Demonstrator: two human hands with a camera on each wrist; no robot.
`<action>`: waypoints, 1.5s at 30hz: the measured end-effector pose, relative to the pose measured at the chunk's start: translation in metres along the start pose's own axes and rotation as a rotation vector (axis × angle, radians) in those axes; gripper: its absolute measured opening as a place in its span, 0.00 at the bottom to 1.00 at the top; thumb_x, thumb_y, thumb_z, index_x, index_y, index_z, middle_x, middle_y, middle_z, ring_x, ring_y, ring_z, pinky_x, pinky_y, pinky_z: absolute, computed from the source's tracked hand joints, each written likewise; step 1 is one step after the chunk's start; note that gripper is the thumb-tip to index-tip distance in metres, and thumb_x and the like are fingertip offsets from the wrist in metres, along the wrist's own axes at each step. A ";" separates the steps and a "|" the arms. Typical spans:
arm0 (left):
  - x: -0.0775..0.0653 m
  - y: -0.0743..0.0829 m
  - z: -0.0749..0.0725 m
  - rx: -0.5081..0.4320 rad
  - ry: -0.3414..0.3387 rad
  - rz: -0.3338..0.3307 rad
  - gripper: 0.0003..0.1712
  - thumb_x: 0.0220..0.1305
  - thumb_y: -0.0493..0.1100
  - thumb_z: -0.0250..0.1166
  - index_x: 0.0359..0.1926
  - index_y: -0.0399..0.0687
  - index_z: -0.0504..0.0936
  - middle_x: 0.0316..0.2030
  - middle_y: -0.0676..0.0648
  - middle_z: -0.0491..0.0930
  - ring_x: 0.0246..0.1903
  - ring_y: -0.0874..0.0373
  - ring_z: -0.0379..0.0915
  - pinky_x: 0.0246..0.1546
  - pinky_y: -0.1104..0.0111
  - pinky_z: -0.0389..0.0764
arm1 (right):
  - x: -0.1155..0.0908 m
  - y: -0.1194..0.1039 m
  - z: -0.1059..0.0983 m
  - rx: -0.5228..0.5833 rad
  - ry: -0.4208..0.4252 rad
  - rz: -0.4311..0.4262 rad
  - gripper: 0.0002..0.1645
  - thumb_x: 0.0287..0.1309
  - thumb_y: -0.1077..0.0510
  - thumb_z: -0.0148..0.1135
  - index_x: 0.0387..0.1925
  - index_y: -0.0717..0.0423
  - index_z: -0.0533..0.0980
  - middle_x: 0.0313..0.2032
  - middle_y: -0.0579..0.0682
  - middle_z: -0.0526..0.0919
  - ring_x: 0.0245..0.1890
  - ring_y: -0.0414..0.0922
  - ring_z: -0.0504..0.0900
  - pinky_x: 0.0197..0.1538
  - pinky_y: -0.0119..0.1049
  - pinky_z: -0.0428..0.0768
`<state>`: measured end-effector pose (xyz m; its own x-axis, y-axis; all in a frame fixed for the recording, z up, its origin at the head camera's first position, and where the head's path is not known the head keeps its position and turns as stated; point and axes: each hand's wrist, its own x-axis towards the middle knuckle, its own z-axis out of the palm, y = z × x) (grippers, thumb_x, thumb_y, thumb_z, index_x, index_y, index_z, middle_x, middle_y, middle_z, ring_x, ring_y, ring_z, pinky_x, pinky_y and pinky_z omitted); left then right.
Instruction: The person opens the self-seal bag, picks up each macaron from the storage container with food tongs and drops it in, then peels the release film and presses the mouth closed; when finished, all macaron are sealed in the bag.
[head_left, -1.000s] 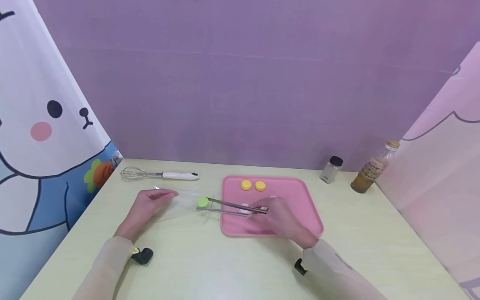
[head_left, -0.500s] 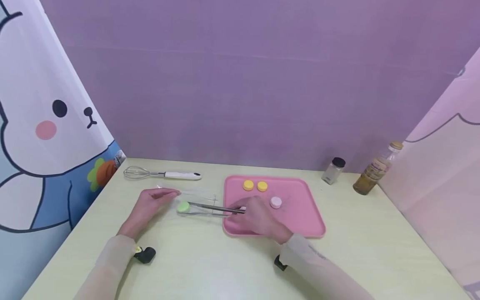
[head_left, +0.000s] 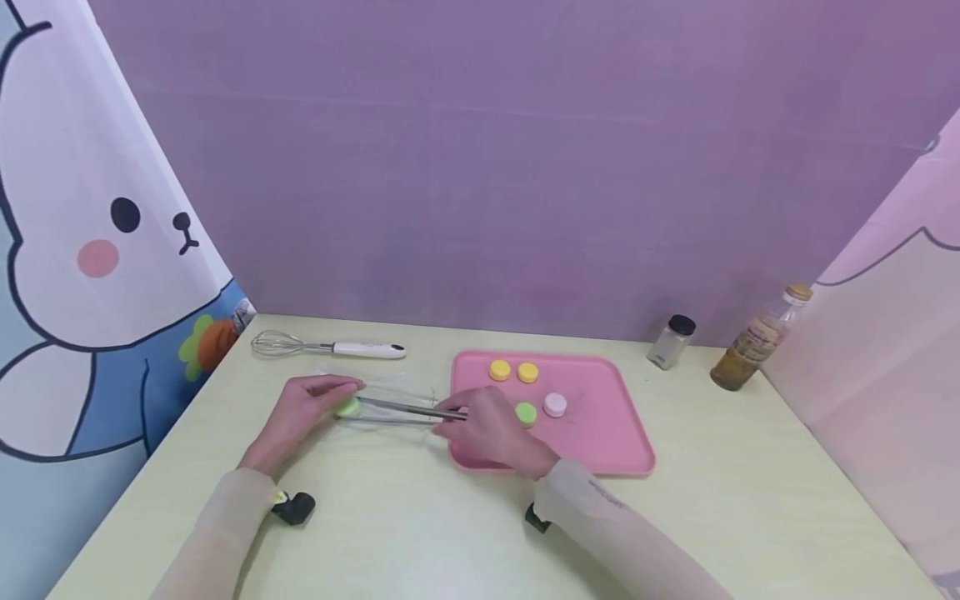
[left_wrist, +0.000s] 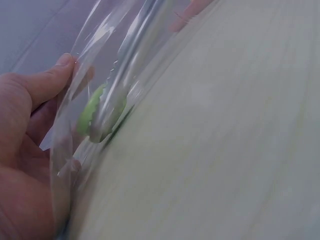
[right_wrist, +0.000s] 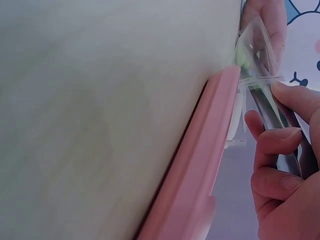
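My left hand [head_left: 302, 417] pinches the edge of a clear plastic bag [left_wrist: 62, 150] between thumb and fingers, left of the pink tray [head_left: 600, 450]. My right hand [head_left: 489, 427] grips metal tongs [head_left: 405, 408] over the tray's left side, fingers curled round the handles. The tongs' far ends reach inside the bag. Between their toothed tips sits a green macaron [left_wrist: 90, 111], close to my left fingers and partly hidden by them in the head view. On the tray lie two yellow macarons [head_left: 499, 370], another green macaron [head_left: 526, 414] and a pale lilac macaron [head_left: 555, 405].
Behind my left hand a whisk [head_left: 367, 351] with a white handle lies on the table [head_left: 420, 533]. At the back right stand a small jar [head_left: 671, 342] with a black lid and a corked bottle [head_left: 757, 337] of brown liquid. A purple backdrop [head_left: 480, 208] rises behind.
My right hand has moved left, carrying the tongs and green macaron deeper into the bag toward my left fingers. The lilac and other green macarons on the tray are uncovered. The left hand keeps its pinch.
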<state>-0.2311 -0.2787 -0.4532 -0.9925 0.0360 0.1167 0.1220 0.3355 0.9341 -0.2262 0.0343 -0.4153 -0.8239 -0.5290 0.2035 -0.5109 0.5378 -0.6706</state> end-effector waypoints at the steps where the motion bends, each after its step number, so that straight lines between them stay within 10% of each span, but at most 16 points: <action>1: 0.001 0.000 0.000 0.003 -0.001 -0.001 0.20 0.68 0.52 0.69 0.52 0.44 0.88 0.51 0.49 0.86 0.54 0.66 0.76 0.56 0.79 0.70 | 0.001 0.000 0.000 0.005 -0.005 0.001 0.15 0.56 0.54 0.76 0.44 0.56 0.88 0.34 0.42 0.89 0.30 0.31 0.82 0.34 0.27 0.81; 15: 0.000 0.001 -0.001 0.038 0.004 -0.016 0.20 0.68 0.54 0.68 0.52 0.46 0.88 0.52 0.50 0.86 0.56 0.62 0.76 0.58 0.77 0.69 | 0.005 -0.003 0.007 0.032 -0.036 0.033 0.17 0.57 0.53 0.76 0.46 0.56 0.87 0.34 0.39 0.88 0.26 0.31 0.79 0.30 0.27 0.79; 24: 0.000 -0.002 0.000 0.005 0.001 -0.008 0.19 0.68 0.52 0.68 0.51 0.44 0.88 0.50 0.49 0.86 0.53 0.66 0.78 0.54 0.80 0.71 | 0.009 -0.011 0.012 0.016 -0.051 0.053 0.19 0.58 0.50 0.75 0.49 0.53 0.87 0.13 0.39 0.69 0.09 0.35 0.52 0.17 0.28 0.58; 35: 0.000 0.001 0.001 0.033 0.008 -0.020 0.19 0.68 0.52 0.68 0.52 0.45 0.88 0.51 0.50 0.86 0.56 0.60 0.76 0.56 0.79 0.70 | 0.001 -0.005 0.004 -0.046 -0.068 0.040 0.25 0.58 0.49 0.75 0.55 0.51 0.84 0.34 0.34 0.85 0.28 0.32 0.78 0.31 0.28 0.78; 45: -0.001 0.002 0.001 0.016 -0.011 -0.018 0.20 0.69 0.53 0.68 0.53 0.45 0.87 0.51 0.49 0.86 0.55 0.65 0.76 0.56 0.80 0.69 | -0.014 0.000 -0.020 -0.201 -0.128 -0.031 0.19 0.63 0.56 0.66 0.55 0.42 0.84 0.38 0.34 0.86 0.30 0.33 0.78 0.33 0.28 0.78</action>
<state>-0.2300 -0.2775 -0.4516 -0.9946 0.0399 0.0959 0.1038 0.3509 0.9307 -0.2199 0.0547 -0.4041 -0.7757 -0.6194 0.1210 -0.5847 0.6331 -0.5073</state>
